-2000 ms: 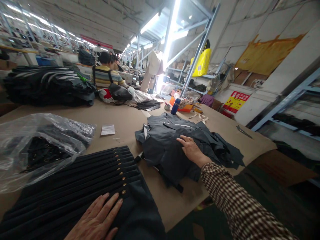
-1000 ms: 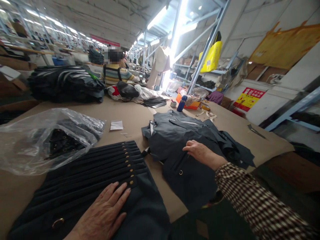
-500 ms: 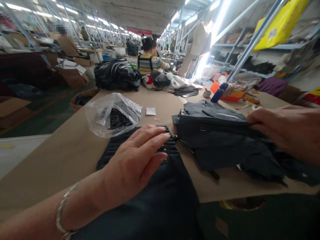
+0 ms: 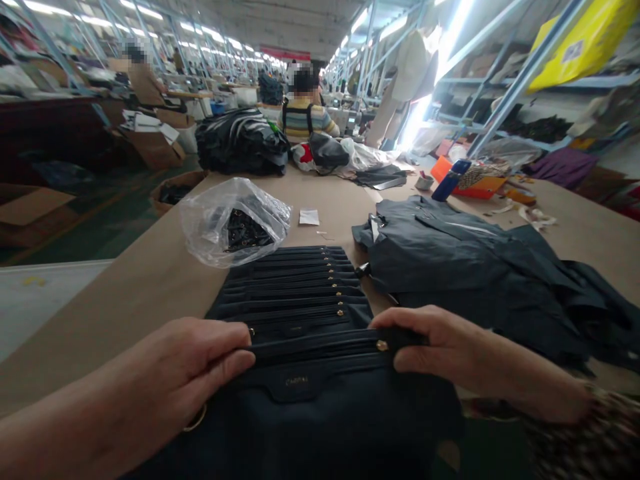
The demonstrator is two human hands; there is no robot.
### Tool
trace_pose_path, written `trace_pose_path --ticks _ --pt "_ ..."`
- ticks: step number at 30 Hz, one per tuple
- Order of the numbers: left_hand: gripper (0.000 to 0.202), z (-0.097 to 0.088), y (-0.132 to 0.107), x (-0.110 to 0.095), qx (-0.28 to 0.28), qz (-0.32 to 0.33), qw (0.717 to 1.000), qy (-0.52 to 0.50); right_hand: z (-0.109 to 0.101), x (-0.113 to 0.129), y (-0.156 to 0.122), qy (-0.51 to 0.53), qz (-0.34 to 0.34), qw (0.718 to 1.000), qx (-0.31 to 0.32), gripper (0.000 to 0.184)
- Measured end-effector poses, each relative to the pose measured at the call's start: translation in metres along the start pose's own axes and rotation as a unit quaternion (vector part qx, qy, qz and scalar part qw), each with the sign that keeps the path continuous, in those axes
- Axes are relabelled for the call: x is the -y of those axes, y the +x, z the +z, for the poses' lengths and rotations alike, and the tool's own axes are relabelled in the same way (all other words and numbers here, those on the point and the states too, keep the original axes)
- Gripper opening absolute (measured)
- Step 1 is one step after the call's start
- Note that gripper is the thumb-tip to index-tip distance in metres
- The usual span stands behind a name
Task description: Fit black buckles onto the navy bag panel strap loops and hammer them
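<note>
A row of dark fabric pieces (image 4: pixel 295 287) with small gold buttons lies overlapped on the brown table (image 4: pixel 150 287). The nearest dark piece (image 4: pixel 320 393), with a gold logo, sits on top at the front. My left hand (image 4: pixel 175 373) pinches its left upper edge, fingers closed. My right hand (image 4: pixel 440 347) pinches the right upper edge beside a gold button. A heap of dark grey garments (image 4: pixel 465 267) lies just right of the row.
A clear plastic bag (image 4: pixel 235 223) of small dark parts sits behind the row. A white slip (image 4: pixel 309 217), a blue bottle (image 4: pixel 447 181) and an orange tray (image 4: pixel 473 190) lie farther back. A seated person in a striped top (image 4: pixel 305 117) works beyond black bundles (image 4: pixel 240 143).
My right hand took a dark piece off the grey heap and brought it left onto the front of the row. My left hand went from flat on the fabric to gripping the piece's edge.
</note>
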State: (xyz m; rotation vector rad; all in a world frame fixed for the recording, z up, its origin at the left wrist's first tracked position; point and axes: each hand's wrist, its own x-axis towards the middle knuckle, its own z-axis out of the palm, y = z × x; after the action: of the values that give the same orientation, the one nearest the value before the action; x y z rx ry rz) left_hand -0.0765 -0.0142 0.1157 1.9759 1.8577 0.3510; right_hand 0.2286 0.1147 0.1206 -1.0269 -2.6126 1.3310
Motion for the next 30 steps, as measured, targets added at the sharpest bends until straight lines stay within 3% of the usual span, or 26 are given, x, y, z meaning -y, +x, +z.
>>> trace_pose_path --ticks 2,3,6,9,11,16,19,21,23,25,27,30 --pt "0.038 0.014 0.017 0.014 0.101 -0.017 0.994 0.030 0.023 -0.029 0.023 0.041 0.041 0.998 0.008 0.018" --pt "0.036 0.022 0.024 0.019 0.118 -0.027 0.991 0.055 0.034 -0.042 0.033 0.036 0.051 0.998 -0.011 0.022" --pt "0.033 0.042 0.043 0.028 0.115 -0.043 0.984 0.127 0.056 -0.066 0.055 -0.076 0.036 0.991 -0.100 0.028" --pt "0.032 0.052 0.055 0.028 0.109 -0.047 0.977 0.176 0.063 -0.074 0.068 -0.223 0.006 0.962 -0.157 0.025" --pt "0.032 0.054 0.062 0.028 0.119 -0.054 0.971 0.202 0.064 -0.077 0.074 -0.275 0.009 0.949 -0.155 0.023" --pt "0.031 0.054 0.072 0.026 0.171 -0.041 0.957 0.230 0.068 -0.086 0.084 -0.293 0.013 0.950 -0.112 0.023" --pt "0.031 0.060 0.072 0.010 0.102 -0.006 0.957 0.272 0.070 -0.088 0.085 -0.294 0.022 0.949 -0.111 0.024" --pt "0.036 0.071 0.072 -0.006 0.034 0.056 0.958 0.280 0.073 -0.086 0.084 -0.300 0.028 0.947 -0.113 0.024" --pt "0.041 0.086 0.073 -0.021 0.035 0.132 0.961 0.241 0.074 -0.084 0.082 -0.302 0.034 0.946 -0.113 0.023" --pt "0.051 0.102 0.073 -0.029 0.096 0.187 0.959 0.189 0.067 -0.084 0.082 -0.288 0.026 0.952 -0.104 0.021" --pt "0.064 0.115 0.072 -0.029 0.142 0.203 0.954 0.168 0.044 -0.089 0.084 -0.270 0.012 0.957 -0.110 0.018" --pt "0.066 0.126 0.068 -0.020 0.115 0.212 0.956 0.169 -0.020 -0.107 0.087 -0.302 0.052 0.933 -0.187 0.019"
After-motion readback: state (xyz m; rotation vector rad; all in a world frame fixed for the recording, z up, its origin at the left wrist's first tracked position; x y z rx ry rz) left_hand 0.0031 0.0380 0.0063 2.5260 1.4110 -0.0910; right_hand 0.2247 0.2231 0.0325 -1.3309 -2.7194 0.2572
